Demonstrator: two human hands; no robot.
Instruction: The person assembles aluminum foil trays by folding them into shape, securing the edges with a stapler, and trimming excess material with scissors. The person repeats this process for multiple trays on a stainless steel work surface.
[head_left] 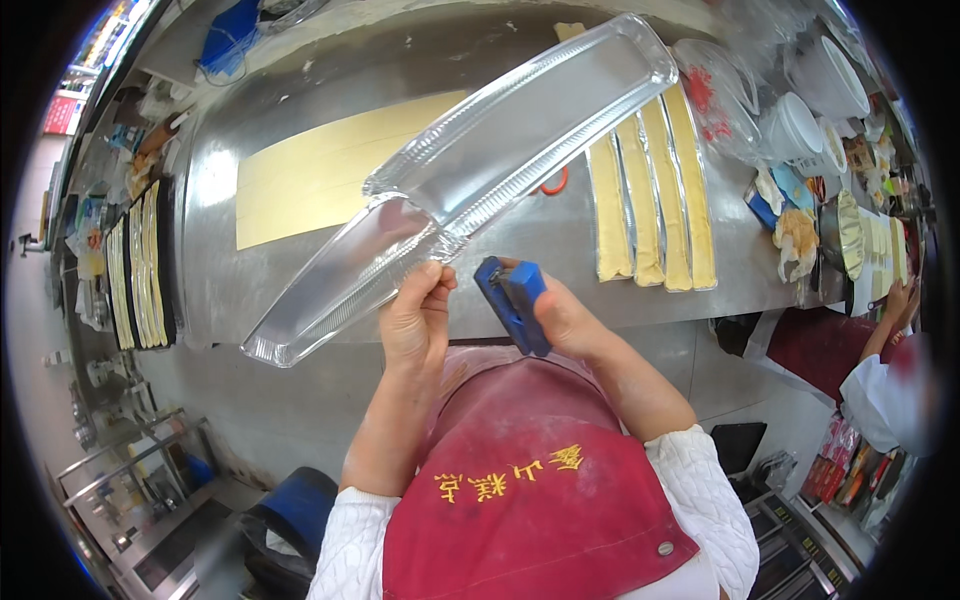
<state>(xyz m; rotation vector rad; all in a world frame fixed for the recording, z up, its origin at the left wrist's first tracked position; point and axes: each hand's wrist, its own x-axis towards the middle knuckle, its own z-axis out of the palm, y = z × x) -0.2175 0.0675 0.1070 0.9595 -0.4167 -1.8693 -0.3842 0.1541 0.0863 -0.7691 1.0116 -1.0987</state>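
1. At six o'clock I see a deep-red cloth apron (pixel 540 550), dusted pale across its upper part.
2. Yellow stitched-looking lettering (pixel 510 475) runs across its middle.
3. Toward the apron's four o'clock sits a small round metallic-looking button (pixel 665 548).
4. White cable-knit sleeves (pixel 705 490) flank it at three and nine o'clock, ending near the elbows.

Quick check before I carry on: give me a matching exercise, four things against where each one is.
1. blue stapler
2. empty foil trays
3. filled foil trays
4. pale yellow sheet

A. pinched by the left hand
B. flat on the left part of the metal bench
C. in the right hand
D. side by side on the bench's right part

Pairs: 1-C, 2-A, 3-D, 4-B
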